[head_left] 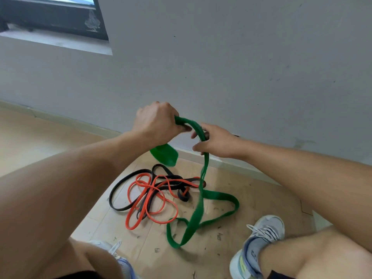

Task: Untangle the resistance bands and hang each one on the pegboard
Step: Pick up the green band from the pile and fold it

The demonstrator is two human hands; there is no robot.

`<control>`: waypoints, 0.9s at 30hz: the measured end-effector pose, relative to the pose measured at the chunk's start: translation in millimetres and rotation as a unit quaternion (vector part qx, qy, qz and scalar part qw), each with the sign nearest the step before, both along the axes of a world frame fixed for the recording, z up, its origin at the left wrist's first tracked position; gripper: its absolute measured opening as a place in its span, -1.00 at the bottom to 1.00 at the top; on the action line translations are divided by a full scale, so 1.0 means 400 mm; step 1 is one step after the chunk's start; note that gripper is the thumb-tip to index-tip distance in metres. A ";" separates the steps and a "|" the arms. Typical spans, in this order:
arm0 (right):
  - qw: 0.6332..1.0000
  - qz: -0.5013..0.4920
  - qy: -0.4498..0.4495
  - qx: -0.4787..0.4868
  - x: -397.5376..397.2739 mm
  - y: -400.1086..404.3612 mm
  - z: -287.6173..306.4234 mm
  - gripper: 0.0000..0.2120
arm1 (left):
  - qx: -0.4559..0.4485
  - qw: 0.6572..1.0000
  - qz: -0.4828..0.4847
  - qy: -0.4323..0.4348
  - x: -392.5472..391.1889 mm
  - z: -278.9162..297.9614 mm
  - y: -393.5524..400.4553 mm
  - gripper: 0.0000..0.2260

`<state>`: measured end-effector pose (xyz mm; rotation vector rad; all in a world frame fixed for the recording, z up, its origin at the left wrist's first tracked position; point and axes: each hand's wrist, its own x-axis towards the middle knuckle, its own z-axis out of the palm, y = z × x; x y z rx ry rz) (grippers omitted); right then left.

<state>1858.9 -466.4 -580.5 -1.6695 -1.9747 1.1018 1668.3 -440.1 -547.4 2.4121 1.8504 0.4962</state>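
Nearest you, your knees and grey sneakers (265, 234) frame a scuffed wooden floor (251, 200). On it the lower loops of the green band (193, 222) trail down from your hands and appear mostly clear of the pile. Just beyond, the black band (118, 188) and the orange band (153, 214) lie knotted through each other. Above them, your left hand (155, 123) has its fingers curled tight round the green band's top, while your right hand (217, 141) pinches the same band where it hangs down. Behind stands a grey wall (241, 57); no pegboard shows. Judged so, one band is nearly freed, two remain tangled, none hung.
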 end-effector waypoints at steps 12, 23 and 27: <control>0.995 -0.050 0.063 0.063 0.013 -0.006 0.037 -0.70 | -0.168 0.979 -0.101 -0.059 -0.056 -0.032 0.017 -0.42; 0.992 0.050 -0.049 0.106 -0.006 -0.032 0.071 -0.74 | -0.238 0.945 -0.214 -0.061 0.011 -0.010 -0.020 -0.56; 0.995 0.044 -0.058 0.065 0.014 -0.029 0.065 -0.68 | -0.211 0.952 -0.195 -0.109 0.010 0.028 -0.020 -0.63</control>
